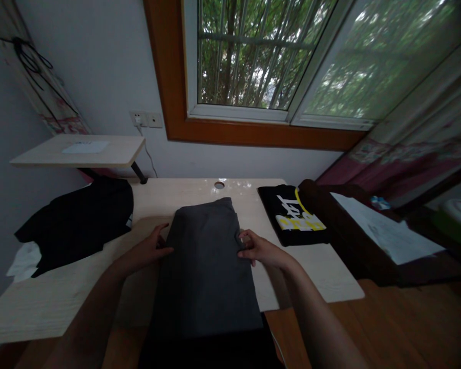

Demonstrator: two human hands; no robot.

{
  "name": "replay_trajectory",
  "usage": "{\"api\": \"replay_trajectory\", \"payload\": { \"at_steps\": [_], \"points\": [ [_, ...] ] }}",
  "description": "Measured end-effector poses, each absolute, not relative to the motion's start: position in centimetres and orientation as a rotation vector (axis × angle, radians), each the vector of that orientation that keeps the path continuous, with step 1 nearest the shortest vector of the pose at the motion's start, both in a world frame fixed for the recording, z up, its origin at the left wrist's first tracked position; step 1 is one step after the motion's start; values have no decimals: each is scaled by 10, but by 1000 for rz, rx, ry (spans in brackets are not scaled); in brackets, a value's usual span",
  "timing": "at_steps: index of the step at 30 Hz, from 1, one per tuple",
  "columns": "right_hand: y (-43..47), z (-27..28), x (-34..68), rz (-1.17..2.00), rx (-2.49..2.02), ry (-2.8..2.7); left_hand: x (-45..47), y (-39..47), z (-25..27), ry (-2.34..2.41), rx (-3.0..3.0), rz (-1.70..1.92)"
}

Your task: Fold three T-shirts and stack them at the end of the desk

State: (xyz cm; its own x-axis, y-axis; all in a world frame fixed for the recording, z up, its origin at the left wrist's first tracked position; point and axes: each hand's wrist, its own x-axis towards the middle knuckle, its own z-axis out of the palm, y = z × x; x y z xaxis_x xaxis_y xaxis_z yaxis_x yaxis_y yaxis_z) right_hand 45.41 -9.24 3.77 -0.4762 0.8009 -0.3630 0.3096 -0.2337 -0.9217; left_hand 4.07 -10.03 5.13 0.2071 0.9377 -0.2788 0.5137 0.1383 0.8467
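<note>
A dark grey piece of clothing (pixel 207 261), folded into a long strip, lies over the desk's front edge towards my body; whether it is trousers or a top I cannot tell. At its left edge, my left hand (pixel 156 245) has the thumb on the cloth and the other fingers curled at the border, partly hidden. My right hand (pixel 255 247) pinches the opposite edge, where the fabric bunches a little between thumb and fingers. To the right rests a folded black T-shirt (pixel 269 210) with white and yellow print.
A black garment (pixel 80 220) with a white piece (pixel 25 262) beside it lies on the desk's left, near a raised shelf (pixel 126 146) holding a paper. The pale wooden desk (pixel 341 282) has a round hole at the back. A brown padded seat (pixel 338 225) stands right.
</note>
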Motion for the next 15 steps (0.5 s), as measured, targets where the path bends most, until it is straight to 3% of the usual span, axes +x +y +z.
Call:
{"api": "replay_trajectory", "payload": {
  "at_steps": [6, 15],
  "points": [
    [-64, 25, 439, 1083, -1530, -1642, 63, -70, 47, 1669, 1661, 735],
    [-31, 12, 424, 967, -1454, -1557, 81, -53, 52, 1484, 1765, 858]
  ]
}}
